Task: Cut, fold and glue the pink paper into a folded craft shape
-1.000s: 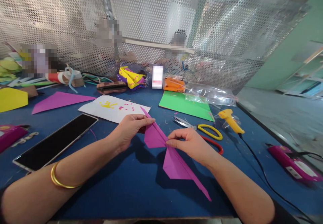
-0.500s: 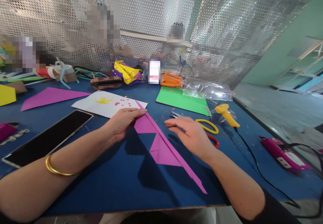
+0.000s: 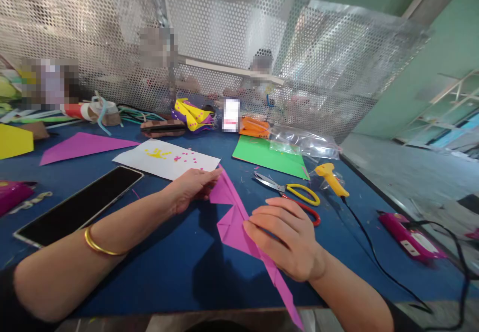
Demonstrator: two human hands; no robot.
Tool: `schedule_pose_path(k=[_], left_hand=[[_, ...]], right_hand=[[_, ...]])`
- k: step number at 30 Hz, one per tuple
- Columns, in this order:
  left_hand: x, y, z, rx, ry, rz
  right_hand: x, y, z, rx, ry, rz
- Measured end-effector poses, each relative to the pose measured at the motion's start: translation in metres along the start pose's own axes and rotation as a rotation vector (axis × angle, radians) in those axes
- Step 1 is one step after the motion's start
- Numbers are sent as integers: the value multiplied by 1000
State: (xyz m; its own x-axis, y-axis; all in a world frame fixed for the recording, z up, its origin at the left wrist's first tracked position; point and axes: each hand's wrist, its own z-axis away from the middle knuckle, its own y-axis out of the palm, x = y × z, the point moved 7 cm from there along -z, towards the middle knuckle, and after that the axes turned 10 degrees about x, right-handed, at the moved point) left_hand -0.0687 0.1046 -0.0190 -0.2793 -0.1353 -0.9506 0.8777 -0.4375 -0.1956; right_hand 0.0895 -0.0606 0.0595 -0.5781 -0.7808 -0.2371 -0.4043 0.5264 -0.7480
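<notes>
A folded magenta-purple paper (image 3: 239, 237) with a long narrow strip along one edge slants above the table toward me. My left hand (image 3: 190, 187) pinches its far, upper end between thumb and fingers. Partway down the strip, my right hand (image 3: 284, 237) has its fingers curved over the paper, a fingertip pressed on it; the thumb is hidden. The strip's lower end hangs past the table's front edge. Just beyond my right hand lie scissors (image 3: 284, 188) with one yellow and one red handle. A white sheet (image 3: 164, 160) with yellow and pink bits lies beyond my left hand.
A yellow glue gun (image 3: 332, 179) and its cord lead to a magenta power strip (image 3: 411, 237) at right. Green paper (image 3: 271, 155) lies at the back. A dark phone-like slab (image 3: 82, 204) and a purple sheet (image 3: 88, 146) sit left. A perforated metal screen (image 3: 224, 22) stands behind.
My right hand has come down onto the strip, where before it hovered beside the paper. The paper now hangs more steeply, its lower end nearer me. The view has shifted slightly.
</notes>
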Motion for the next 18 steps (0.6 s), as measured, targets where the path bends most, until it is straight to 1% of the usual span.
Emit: schedule_pose_path(k=[2, 3, 4, 5, 6, 7, 8, 9, 10, 11, 12, 15, 18], left_hand=[[-12, -4, 6, -74, 66, -122], [-19, -4, 13, -110, 103, -176], [-27, -2, 22, -126, 158, -252], [-34, 4, 32, -118, 210, -316], [-38, 15, 44, -62, 271, -401], [-46, 34, 60, 44, 430, -603], [-49, 51, 78, 109, 576, -742], [-46, 65, 94, 146, 676, -834], [-42, 76, 108, 158, 744, -892], [-35, 85, 118, 152, 783, -929], [-28, 92, 125, 147, 787, -950], [-14, 102, 133, 83, 813, -907], [-11, 106, 133, 47, 842, -910]], right_hand=[[9, -3, 6, -11, 23, 109], [12, -3, 10, 6, 47, 153], [16, 0, 15, 38, 74, 183], [19, 2, 19, 69, 104, 198], [23, 6, 24, 99, 134, 201], [27, 9, 29, 122, 162, 195], [30, 12, 33, 137, 187, 181], [34, 16, 37, 148, 209, 159], [37, 19, 41, 156, 230, 129], [38, 22, 44, 166, 254, 94], [39, 25, 47, 181, 278, 56], [37, 32, 54, 241, 348, -50], [36, 33, 61, 289, 376, -104]])
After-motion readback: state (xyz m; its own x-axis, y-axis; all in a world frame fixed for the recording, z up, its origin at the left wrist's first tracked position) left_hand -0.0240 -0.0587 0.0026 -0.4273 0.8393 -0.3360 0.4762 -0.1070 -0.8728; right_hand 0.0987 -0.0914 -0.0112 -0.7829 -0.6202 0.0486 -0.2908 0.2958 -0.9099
